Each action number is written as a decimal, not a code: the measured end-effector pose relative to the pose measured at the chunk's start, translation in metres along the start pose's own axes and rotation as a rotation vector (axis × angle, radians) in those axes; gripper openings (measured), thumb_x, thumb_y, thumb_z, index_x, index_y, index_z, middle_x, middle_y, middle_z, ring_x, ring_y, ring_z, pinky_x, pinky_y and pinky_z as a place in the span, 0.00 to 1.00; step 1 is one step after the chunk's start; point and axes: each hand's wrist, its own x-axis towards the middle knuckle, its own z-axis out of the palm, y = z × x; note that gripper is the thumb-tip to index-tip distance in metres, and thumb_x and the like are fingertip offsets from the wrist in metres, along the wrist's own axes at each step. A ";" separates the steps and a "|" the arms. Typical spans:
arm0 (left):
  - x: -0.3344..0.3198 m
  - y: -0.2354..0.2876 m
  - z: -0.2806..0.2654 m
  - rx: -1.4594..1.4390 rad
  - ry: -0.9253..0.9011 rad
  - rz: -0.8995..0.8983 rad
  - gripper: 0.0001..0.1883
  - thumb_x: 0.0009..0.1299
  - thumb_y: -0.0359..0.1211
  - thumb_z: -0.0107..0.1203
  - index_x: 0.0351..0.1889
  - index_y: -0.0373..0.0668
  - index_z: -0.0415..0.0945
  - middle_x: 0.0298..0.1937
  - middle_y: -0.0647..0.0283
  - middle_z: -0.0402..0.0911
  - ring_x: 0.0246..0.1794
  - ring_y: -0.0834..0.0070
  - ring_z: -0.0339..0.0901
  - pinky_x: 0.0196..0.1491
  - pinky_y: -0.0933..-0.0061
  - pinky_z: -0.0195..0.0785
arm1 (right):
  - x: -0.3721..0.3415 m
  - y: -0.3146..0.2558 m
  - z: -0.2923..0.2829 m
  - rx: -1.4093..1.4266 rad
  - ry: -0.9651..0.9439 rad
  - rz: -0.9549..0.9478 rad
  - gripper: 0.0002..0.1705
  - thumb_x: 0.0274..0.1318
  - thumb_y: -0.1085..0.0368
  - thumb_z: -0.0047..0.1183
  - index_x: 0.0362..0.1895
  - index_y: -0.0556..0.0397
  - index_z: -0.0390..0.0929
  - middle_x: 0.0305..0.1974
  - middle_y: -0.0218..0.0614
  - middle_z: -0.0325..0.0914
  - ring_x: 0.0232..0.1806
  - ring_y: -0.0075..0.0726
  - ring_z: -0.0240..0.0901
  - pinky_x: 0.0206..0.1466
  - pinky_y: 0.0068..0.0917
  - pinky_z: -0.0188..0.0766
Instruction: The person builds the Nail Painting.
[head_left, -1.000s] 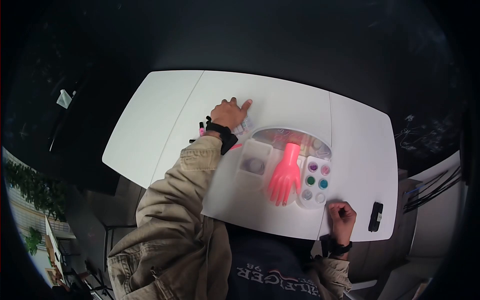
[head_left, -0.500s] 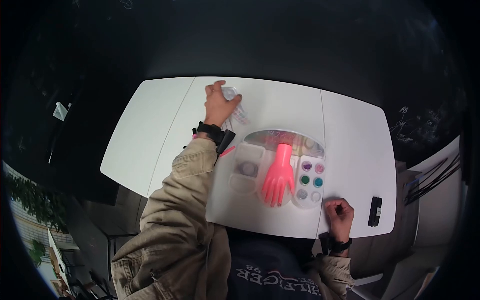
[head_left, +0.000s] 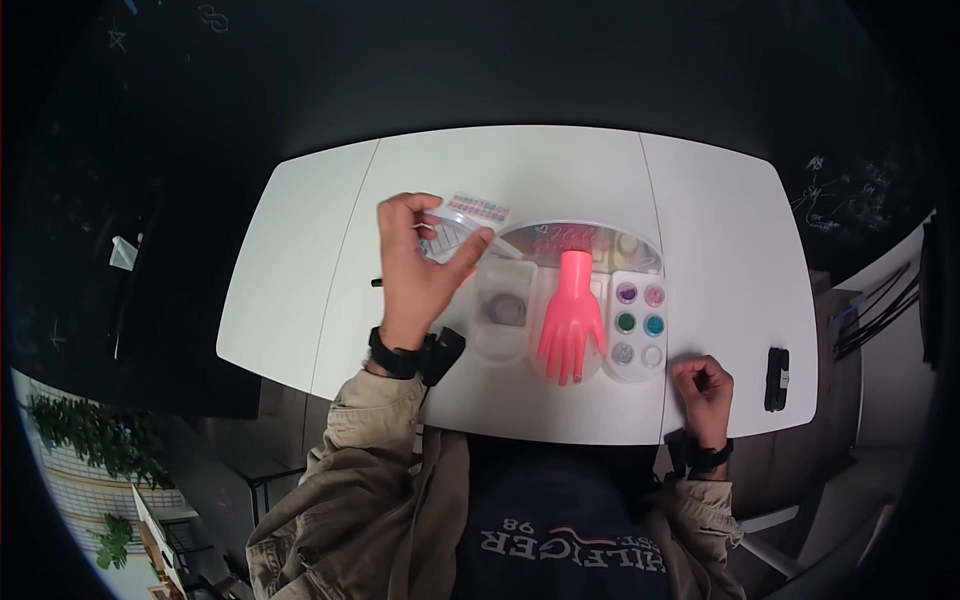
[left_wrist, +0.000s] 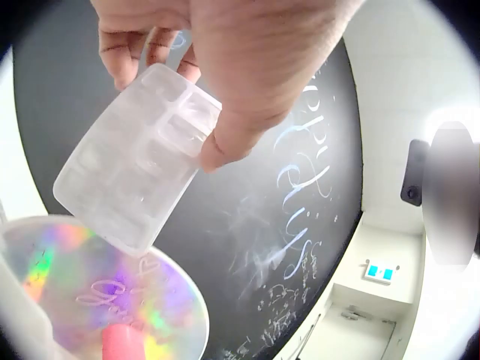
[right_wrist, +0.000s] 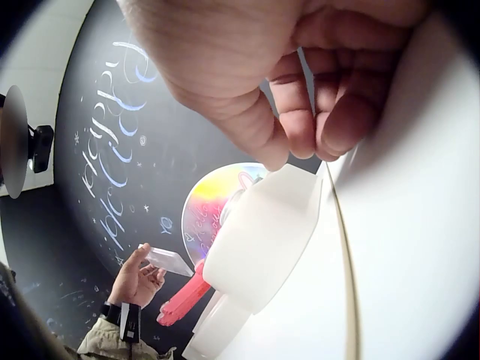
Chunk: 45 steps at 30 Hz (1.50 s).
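My left hand [head_left: 412,278] pinches a clear plastic compartment case [left_wrist: 135,169] between thumb and fingers, raised and tilted beside the kit's round-topped holographic panel [head_left: 600,238]. A pink mannequin hand [head_left: 570,330] lies on the white kit tray [head_left: 520,350], fingers toward me. To its right, a pot holder [head_left: 638,372] carries several pots of coloured glitter. My right hand [head_left: 706,392] rests loosely curled at the table's near edge, just right of that holder, with nothing in its fingers.
A sheet of small coloured nail designs [head_left: 482,208] lies behind the held case. Far right on the white table [head_left: 740,260] is a black object [head_left: 776,380]. A dark cap [head_left: 377,282] pokes out left of my left hand. The blackboard [head_left: 480,60] rises behind.
My left hand reached to the back left of the table, took hold of the compartment case, and brought it up and back toward the kit. The right hand stayed in place.
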 end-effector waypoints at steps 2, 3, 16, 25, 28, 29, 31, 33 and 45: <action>-0.011 -0.002 0.008 0.054 -0.052 0.011 0.32 0.63 0.33 0.84 0.58 0.40 0.73 0.55 0.65 0.72 0.47 0.77 0.73 0.49 0.72 0.73 | 0.000 -0.001 0.001 0.021 0.000 0.007 0.06 0.70 0.71 0.71 0.39 0.57 0.85 0.32 0.21 0.82 0.34 0.12 0.71 0.41 0.17 0.69; -0.014 -0.005 0.012 0.063 -0.073 0.002 0.32 0.63 0.35 0.84 0.58 0.40 0.73 0.55 0.63 0.71 0.45 0.75 0.72 0.49 0.70 0.74 | 0.000 -0.002 0.002 0.019 -0.002 0.001 0.06 0.70 0.71 0.71 0.39 0.57 0.85 0.33 0.21 0.82 0.34 0.12 0.71 0.41 0.17 0.69; -0.021 -0.004 0.035 0.304 -0.214 0.133 0.29 0.64 0.38 0.82 0.55 0.37 0.78 0.53 0.53 0.77 0.51 0.51 0.80 0.50 0.54 0.78 | -0.001 -0.003 0.001 -0.010 0.000 -0.015 0.06 0.71 0.71 0.70 0.40 0.57 0.85 0.33 0.22 0.84 0.34 0.13 0.72 0.42 0.18 0.70; -0.023 -0.021 0.039 0.306 -0.193 0.168 0.28 0.64 0.37 0.82 0.56 0.38 0.77 0.50 0.54 0.81 0.44 0.56 0.81 0.44 0.57 0.79 | 0.000 0.001 -0.001 0.006 -0.005 -0.007 0.06 0.71 0.71 0.70 0.39 0.57 0.85 0.33 0.21 0.83 0.34 0.12 0.70 0.41 0.17 0.69; -0.023 -0.023 0.039 0.277 -0.215 0.149 0.29 0.64 0.37 0.82 0.57 0.38 0.77 0.50 0.55 0.82 0.43 0.60 0.82 0.42 0.59 0.79 | 0.000 0.000 0.000 -0.001 -0.002 -0.001 0.06 0.71 0.71 0.70 0.39 0.57 0.85 0.32 0.20 0.82 0.34 0.12 0.70 0.41 0.17 0.69; -0.022 -0.024 0.038 0.255 -0.229 0.137 0.29 0.64 0.37 0.82 0.57 0.38 0.77 0.50 0.56 0.82 0.43 0.62 0.82 0.41 0.61 0.79 | 0.000 0.000 0.000 -0.006 0.001 -0.002 0.06 0.71 0.71 0.70 0.39 0.57 0.85 0.32 0.20 0.82 0.34 0.12 0.70 0.41 0.17 0.69; -0.019 -0.026 0.031 0.202 -0.276 0.078 0.29 0.65 0.36 0.82 0.58 0.39 0.78 0.50 0.58 0.83 0.43 0.65 0.82 0.40 0.63 0.78 | 0.000 0.000 0.000 -0.004 0.003 -0.002 0.06 0.71 0.71 0.70 0.39 0.58 0.85 0.32 0.20 0.82 0.34 0.12 0.70 0.41 0.17 0.68; -0.011 -0.028 0.017 0.140 -0.345 -0.015 0.28 0.65 0.36 0.82 0.58 0.40 0.79 0.50 0.60 0.84 0.42 0.69 0.83 0.39 0.66 0.78 | -0.001 -0.001 0.000 -0.003 0.004 0.006 0.06 0.71 0.71 0.70 0.39 0.58 0.85 0.32 0.20 0.82 0.34 0.12 0.70 0.41 0.17 0.68; 0.032 -0.123 0.000 0.419 -0.390 -0.046 0.21 0.71 0.32 0.74 0.59 0.35 0.84 0.56 0.46 0.89 0.55 0.45 0.87 0.60 0.52 0.80 | 0.000 0.001 0.000 0.008 0.012 0.008 0.07 0.71 0.69 0.71 0.39 0.57 0.87 0.32 0.20 0.82 0.33 0.12 0.69 0.41 0.17 0.68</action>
